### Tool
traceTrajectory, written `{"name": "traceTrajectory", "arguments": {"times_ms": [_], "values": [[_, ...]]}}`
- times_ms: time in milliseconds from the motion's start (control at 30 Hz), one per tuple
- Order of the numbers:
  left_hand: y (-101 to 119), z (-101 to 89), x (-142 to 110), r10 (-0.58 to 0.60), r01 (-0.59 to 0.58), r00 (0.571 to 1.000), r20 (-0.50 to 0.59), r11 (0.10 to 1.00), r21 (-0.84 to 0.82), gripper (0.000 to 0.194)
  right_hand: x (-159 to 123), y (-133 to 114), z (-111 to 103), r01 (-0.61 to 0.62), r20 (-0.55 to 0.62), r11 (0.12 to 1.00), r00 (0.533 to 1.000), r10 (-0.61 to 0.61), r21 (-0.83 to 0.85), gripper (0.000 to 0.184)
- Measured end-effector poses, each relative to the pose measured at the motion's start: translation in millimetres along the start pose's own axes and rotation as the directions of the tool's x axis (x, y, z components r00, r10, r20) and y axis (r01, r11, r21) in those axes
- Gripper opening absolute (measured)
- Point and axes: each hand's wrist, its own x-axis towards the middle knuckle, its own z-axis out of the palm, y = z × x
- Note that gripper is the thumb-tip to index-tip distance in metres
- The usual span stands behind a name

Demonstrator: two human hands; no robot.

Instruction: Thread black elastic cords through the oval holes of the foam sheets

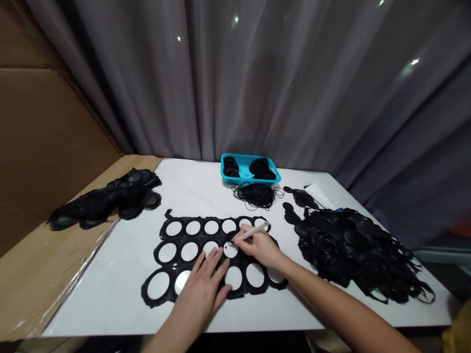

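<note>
A black rubber-like sheet [181, 239] with rows of round holes lies flat on the white table; white surface shows through the holes. My left hand [202, 289] rests on it with fingers stretched out, pressing near the middle holes. Closed in a pinch, my right hand [260, 245] grips a slim white pen-shaped tool [254, 230]. The tool's tip end points down-left at the edge of a middle-row hole, beside my left fingertips. A small dark speck shows inside that hole. My hands cover parts of the sheet.
A blue basket [251, 180] holding black rings stands at the back, with a tangle of thin black rings [257, 195] before it. Heaped black scraps [353, 245] lie right, near white paper [320, 194]. More black sheets [110, 198] lie left, by cardboard [44, 274].
</note>
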Motion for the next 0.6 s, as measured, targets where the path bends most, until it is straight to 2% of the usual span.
{"name": "traceTrajectory", "arguments": {"times_ms": [67,167,500,600], "values": [[4.3,-0.1,-6.2,0.007,-0.007,1.0,0.009,1.0,0.025,0.047,-14.3,-2.0,9.6,-0.013,0.037,1.0,0.999,0.013,0.007,0.012],[5.1,0.7,-8.9,-0.003,0.003,1.0,0.027,1.0,0.011,0.049,-24.5,-0.6,14.8,-0.013,0.019,1.0,1.0,0.013,-0.007,0.013],[4.1,5.4,-10.8,-0.006,0.006,1.0,0.024,1.0,0.02,0.049,-26.5,-0.5,19.0,0.064,0.018,0.993,0.998,-0.063,-0.096,0.016],[4.9,5.7,-11.1,-0.021,0.021,1.0,0.023,1.0,0.003,0.049,-29.2,2.0,20.7,0.142,0.036,0.979,0.99,-0.138,-0.147,0.017]]}}
